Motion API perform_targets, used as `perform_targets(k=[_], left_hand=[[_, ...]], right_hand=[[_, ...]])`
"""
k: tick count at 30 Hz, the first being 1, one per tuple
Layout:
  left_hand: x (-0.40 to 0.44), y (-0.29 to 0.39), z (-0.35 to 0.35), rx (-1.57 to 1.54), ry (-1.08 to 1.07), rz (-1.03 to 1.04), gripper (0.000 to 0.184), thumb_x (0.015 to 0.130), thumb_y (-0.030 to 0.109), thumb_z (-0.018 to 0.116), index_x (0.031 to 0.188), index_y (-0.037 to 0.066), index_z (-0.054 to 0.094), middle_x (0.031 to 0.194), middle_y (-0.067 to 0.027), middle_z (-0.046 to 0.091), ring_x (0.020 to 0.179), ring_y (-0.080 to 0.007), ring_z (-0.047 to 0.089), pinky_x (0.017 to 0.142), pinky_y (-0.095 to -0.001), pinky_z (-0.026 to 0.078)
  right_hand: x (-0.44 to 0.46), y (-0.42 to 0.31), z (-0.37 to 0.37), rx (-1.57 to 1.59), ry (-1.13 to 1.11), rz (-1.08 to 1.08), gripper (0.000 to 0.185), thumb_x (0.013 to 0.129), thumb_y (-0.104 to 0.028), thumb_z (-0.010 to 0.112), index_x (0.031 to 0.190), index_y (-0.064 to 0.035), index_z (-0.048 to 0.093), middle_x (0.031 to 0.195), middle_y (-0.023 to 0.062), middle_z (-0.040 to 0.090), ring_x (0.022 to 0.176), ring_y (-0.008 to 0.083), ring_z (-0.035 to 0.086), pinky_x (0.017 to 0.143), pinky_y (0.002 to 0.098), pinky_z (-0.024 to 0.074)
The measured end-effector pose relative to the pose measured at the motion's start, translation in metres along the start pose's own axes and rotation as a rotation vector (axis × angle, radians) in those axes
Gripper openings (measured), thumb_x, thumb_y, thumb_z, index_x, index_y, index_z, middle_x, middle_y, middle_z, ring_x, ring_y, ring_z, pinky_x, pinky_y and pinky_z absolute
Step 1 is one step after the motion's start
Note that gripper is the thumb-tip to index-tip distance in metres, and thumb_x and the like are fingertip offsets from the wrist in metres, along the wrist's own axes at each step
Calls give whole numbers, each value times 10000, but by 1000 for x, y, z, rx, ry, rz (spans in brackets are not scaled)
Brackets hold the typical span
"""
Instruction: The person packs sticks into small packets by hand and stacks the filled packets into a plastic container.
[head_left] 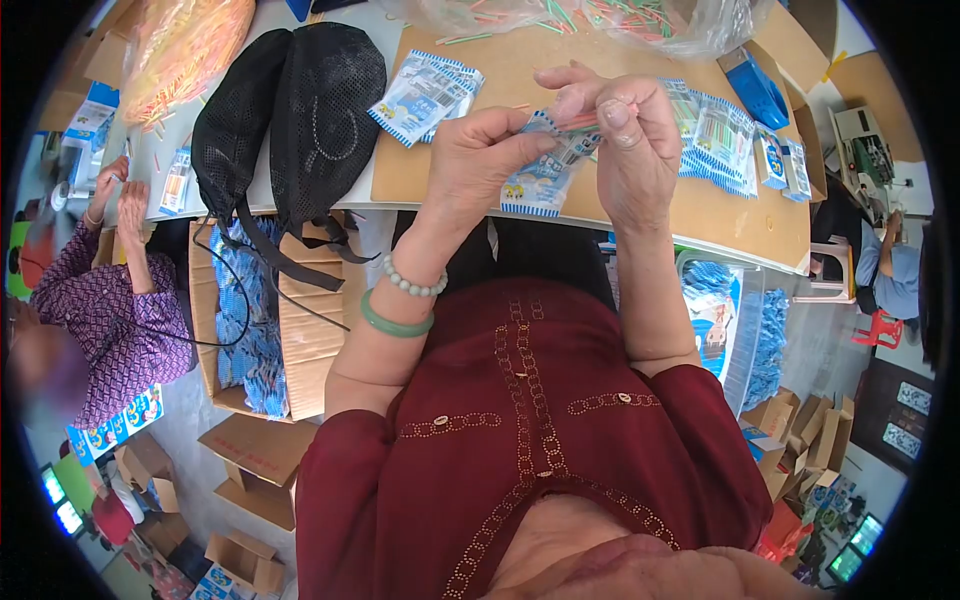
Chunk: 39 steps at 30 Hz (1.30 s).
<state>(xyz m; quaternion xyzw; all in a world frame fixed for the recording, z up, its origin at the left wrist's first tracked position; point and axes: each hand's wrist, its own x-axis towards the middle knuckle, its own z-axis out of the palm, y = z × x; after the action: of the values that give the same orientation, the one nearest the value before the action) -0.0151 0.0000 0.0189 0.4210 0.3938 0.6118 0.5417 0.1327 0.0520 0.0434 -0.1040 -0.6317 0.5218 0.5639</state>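
Over the table's near edge, my left hand (483,160) pinches the top of a small blue and white packet (540,185). My right hand (635,150) is at the packet's other upper corner, its fingers curled round several thin pink and orange sticks (582,121) that lie at the packet's opening. The packet hangs between both hands. Two similar packets (425,95) lie on the brown board left of my hands, and several flat striped packets (722,140) containing coloured sticks lie to the right.
A black mesh bag (330,110) lies on the table at left. Behind are plastic bags of coloured sticks (680,22). A blue holder (755,92) stands at right. Below the table are a carton (300,345) and a clear bin (735,300) with packets. A co-worker (120,290) sits at left.
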Motion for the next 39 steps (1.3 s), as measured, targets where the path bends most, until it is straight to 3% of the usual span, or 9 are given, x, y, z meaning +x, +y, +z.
perform_targets(k=[11,15,18,22,25,29,32,36,39], left_hand=[[1,-5,0,141,45,126,101,823,37,678,915,-4,690,814,-4,656,716,-46,573,648,-210,477],[6,-12,-11,-67,164,133,98,829,39,673,913,-10,682,847,-16,656,738,-57,578,656,-218,480],[9,-10,-8,-205,125,143,97,833,38,668,916,-12,677,866,-24,657,752,-64,580,657,-222,482],[7,-6,-5,-221,100,152,116,831,15,657,943,-8,676,862,-20,652,748,-85,585,675,-221,481],[12,-4,-11,260,-60,1,145,826,-8,645,967,-9,676,914,-34,640,767,-102,589,686,-223,481],[16,-10,-11,239,-32,178,168,821,-17,644,986,-11,675,956,-51,621,761,-108,581,674,-224,480],[21,-11,-2,239,-24,229,161,819,-12,649,978,-19,675,964,-68,611,735,-94,562,617,-217,472],[18,-6,13,60,136,189,121,826,-4,648,942,-29,672,934,-54,608,712,-79,546,572,-202,453],[22,-15,-1,113,28,114,108,827,0,652,931,-24,667,884,-35,603,706,-69,541,550,-193,440]], right_hand=[[-10,19,1,-70,-60,363,203,951,-225,457,995,-40,529,1064,152,641,1168,230,510,1008,363,357],[-10,18,5,-5,163,246,234,912,-192,523,1071,-24,561,1040,109,655,1049,162,554,932,323,411],[-18,23,-3,-215,-95,565,290,857,-137,599,1119,-13,584,989,65,663,915,114,569,837,287,453],[-23,24,-9,-91,-12,522,280,817,-88,638,1083,-4,614,936,23,657,843,102,574,765,281,472],[-28,29,-10,-423,-73,577,319,801,-149,660,1081,0,623,923,96,666,856,151,611,765,296,485],[-36,42,-17,-214,-42,548,264,783,-160,659,989,1,631,866,102,650,793,137,588,701,300,474],[-33,40,-18,-459,-103,548,223,781,-158,646,935,0,617,826,99,635,753,146,576,674,303,465],[-28,31,-18,-342,-29,638,203,778,-173,634,879,-1,599,783,104,614,724,169,571,664,305,461],[-33,34,-20,-274,13,674,217,779,-193,630,878,-4,594,779,112,610,722,188,581,671,310,465]])
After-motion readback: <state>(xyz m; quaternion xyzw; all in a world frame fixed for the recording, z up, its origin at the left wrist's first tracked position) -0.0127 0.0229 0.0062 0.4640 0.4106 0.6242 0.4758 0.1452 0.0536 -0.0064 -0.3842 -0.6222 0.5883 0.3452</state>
